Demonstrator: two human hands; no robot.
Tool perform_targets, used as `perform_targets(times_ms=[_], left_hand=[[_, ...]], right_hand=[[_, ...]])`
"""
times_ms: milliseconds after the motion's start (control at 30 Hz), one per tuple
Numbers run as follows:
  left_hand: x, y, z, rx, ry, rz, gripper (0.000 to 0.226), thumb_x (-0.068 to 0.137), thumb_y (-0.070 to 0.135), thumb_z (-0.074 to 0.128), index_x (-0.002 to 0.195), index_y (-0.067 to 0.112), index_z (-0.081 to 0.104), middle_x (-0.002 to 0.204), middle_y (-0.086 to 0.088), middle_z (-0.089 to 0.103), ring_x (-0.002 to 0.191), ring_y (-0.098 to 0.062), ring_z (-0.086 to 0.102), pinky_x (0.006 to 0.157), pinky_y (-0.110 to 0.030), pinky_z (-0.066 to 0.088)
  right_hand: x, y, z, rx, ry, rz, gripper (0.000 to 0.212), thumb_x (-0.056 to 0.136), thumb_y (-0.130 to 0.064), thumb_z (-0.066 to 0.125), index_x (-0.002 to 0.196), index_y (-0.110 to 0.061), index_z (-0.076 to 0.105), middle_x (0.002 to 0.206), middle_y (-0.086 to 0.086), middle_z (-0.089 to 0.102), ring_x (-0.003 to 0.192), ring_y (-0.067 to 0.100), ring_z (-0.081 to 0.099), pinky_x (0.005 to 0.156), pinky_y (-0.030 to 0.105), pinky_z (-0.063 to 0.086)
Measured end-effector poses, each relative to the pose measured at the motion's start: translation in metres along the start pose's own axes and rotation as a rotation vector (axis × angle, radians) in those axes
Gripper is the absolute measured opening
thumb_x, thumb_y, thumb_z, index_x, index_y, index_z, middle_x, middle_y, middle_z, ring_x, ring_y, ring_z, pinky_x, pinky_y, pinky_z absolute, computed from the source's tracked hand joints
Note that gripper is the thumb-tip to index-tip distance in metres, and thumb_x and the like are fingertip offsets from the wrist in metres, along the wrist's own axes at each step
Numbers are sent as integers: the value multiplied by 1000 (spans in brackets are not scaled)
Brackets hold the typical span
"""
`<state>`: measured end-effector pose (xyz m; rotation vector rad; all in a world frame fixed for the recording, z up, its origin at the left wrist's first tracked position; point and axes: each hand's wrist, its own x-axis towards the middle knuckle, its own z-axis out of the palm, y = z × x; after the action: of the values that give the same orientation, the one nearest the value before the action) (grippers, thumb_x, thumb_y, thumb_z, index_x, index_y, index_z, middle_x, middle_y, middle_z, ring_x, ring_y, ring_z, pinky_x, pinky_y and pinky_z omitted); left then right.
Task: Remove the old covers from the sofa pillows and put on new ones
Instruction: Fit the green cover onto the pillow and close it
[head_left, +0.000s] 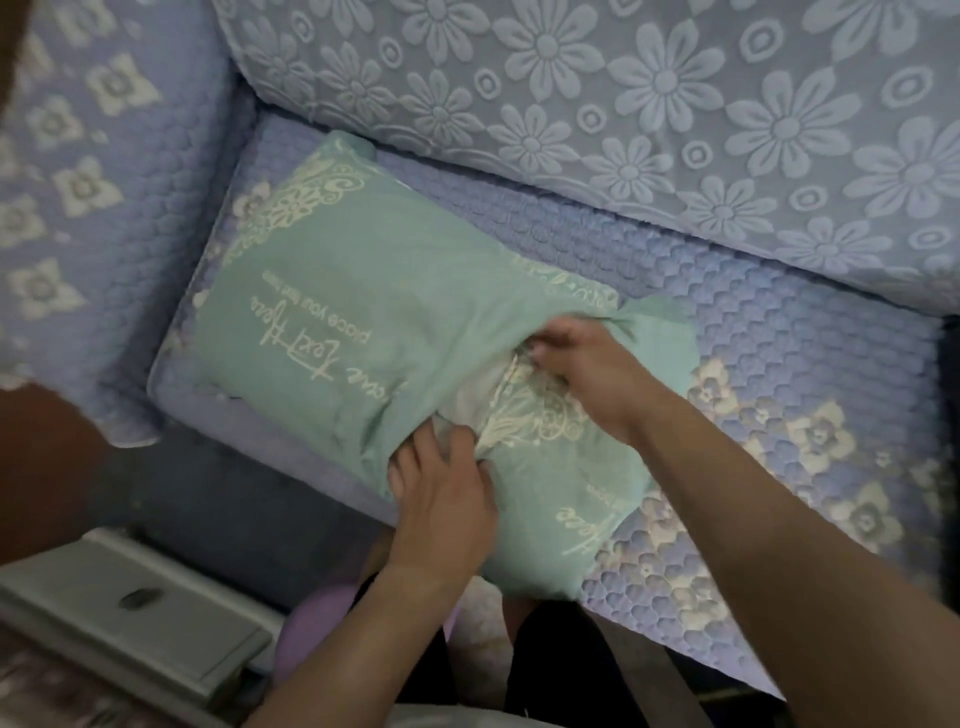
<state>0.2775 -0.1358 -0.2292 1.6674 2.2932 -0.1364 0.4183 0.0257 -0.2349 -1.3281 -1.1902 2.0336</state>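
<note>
Down at the lower centre of the frame, the left hand (441, 493) comes in from below, wrist low, its fingers (415, 457) curled and pinching the near edge of the mint green cover (353, 291) where it gapes open. Just beyond it, mid-frame, the right hand (587, 374) reaches across from the lower right on a long straight forearm, its fingers (545, 345) curled down into the same opening, gripping fabric by the seam. Between the two hands a strip of pale pillow (472, 395) shows through, so I'd call this the opening being worked along. Whether the cover is coming off or going on, I can't tell. To do it well: keep both grips close to the seam, pull the edges evenly apart, and move the cloth a little each side so it doesn't bunch. The cushion lies flat on the quilted sofa seat (779, 322), running toward the upper left, with the flowered backrest (623, 93) farthest off across the top.
</note>
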Motion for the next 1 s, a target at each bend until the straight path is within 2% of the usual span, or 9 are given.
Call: perform_targets(times_ms=[67, 133, 267, 367, 433, 567, 700, 867, 1000], left_hand=[[4, -4, -3, -28, -24, -56, 41, 86, 27, 68, 125, 25, 56, 135, -19, 37, 118, -44, 44, 97, -54, 38], [7, 3, -9, -27, -29, -86, 66, 82, 33, 70, 144, 30, 46, 144, -20, 31, 126, -45, 39, 101, -55, 38], [-16, 52, -33, -120, 86, 117, 92, 77, 31, 60, 160, 18, 23, 153, -22, 25, 136, -42, 33, 110, -54, 30], [-55, 66, -24, -155, 50, 369, 80, 78, 26, 53, 155, 14, 38, 165, -18, 21, 151, -42, 19, 121, -54, 17], [-64, 44, -6, -252, 21, 282, 64, 79, 22, 55, 143, 17, 52, 155, -19, 38, 142, -41, 39, 116, -49, 33], [-50, -20, 14, -204, -110, -170, 39, 79, 42, 72, 104, 24, 47, 102, -4, 54, 93, -31, 60, 74, -43, 55], [-24, -32, 23, 43, -265, -113, 43, 75, 54, 72, 84, 17, 50, 81, -5, 55, 71, -30, 62, 55, -36, 47], [-23, -30, 18, 125, -364, -154, 26, 73, 28, 78, 64, 13, 58, 63, -8, 61, 48, -33, 62, 45, -30, 41], [-59, -9, -21, 77, -289, 175, 25, 68, 22, 59, 45, 17, 51, 44, -3, 50, 31, -23, 50, 32, -24, 38]], right_hand=[[2, 21, -2, -709, -195, -269, 46, 90, 1, 48, 128, -18, 65, 131, 3, 63, 120, 19, 57, 105, 29, 44], [-1, 39, -9, -1230, -264, -438, 53, 96, -29, 42, 148, -26, 43, 150, 5, 46, 136, 32, 42, 115, 48, 33], [-14, 57, -9, -1487, -137, -437, 67, 94, -63, 39, 148, -22, 38, 148, 16, 43, 138, 47, 34, 116, 63, 20], [-2, 65, 1, -1531, 52, -185, 78, 86, -64, 52, 145, -12, 47, 148, 23, 44, 143, 49, 26, 119, 63, 12], [3, 75, 6, -1466, 112, 37, 94, 85, -68, 51, 154, -7, 32, 161, 20, 27, 151, 43, 11, 121, 61, 7], [-33, 96, 2, -1267, 277, -27, 83, 95, -65, 40, 158, -13, 24, 164, 13, 21, 152, 35, 14, 123, 53, 14], [-90, 106, -18, -941, 490, 157, 71, 96, -56, 52, 153, -20, 30, 157, 13, 27, 144, 33, 25, 117, 50, 29], [-114, 137, -20, 10, 582, 563, 105, 71, -72, 73, 154, -24, 28, 151, 3, 42, 133, 22, 48, 104, 43, 46], [-107, 193, -18, 336, 567, 720, 126, 51, -92, 68, 154, -32, 29, 153, -4, 43, 133, 24, 48, 106, 48, 43]])
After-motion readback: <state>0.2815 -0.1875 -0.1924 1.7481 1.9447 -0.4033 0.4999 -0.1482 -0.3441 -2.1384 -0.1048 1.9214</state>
